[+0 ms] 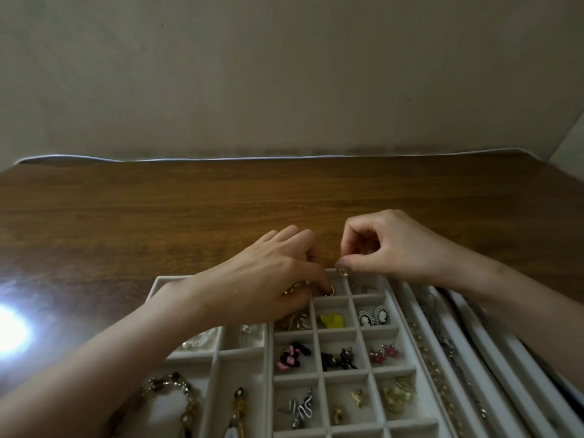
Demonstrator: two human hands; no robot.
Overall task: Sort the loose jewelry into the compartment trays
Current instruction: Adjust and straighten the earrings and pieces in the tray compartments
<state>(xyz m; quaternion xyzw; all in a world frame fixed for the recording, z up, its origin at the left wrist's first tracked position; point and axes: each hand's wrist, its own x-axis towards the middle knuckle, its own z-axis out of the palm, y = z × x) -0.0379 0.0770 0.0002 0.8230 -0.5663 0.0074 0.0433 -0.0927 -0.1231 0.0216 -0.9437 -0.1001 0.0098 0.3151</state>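
Gold, item one: a gold hoop (pixel 343 272), which we record pinched between the thumb and forefinger of the right hand (pixel 388 245). The other fingers are curled in. It hangs just over the far edge of the grid tray (pixel 322 373).

Item two: a second gold hoop (pixel 329 290), in a far-row compartment, below and left of that pinch. The left hand (pixel 268 279) has its bent forefinger tip on it. The thumb is tucked under, so we cannot tell whether it grips.

Nearer us than the right hand we list the cameo earrings (pixel 374 317), with a yellow piece (pixel 331 320) one cell left. Closer still are the pink earrings (pixel 384 354), black pieces (pixel 339 360) and a silver snake (pixel 300 407).

Under the left forearm sits the large-cell tray (pixel 240 352), holding a bead bracelet (pixel 170 393).

Under the right forearm is the long-slot tray (pixel 474 336), holding chains.

All rest on a wooden table (pixel 158 210).
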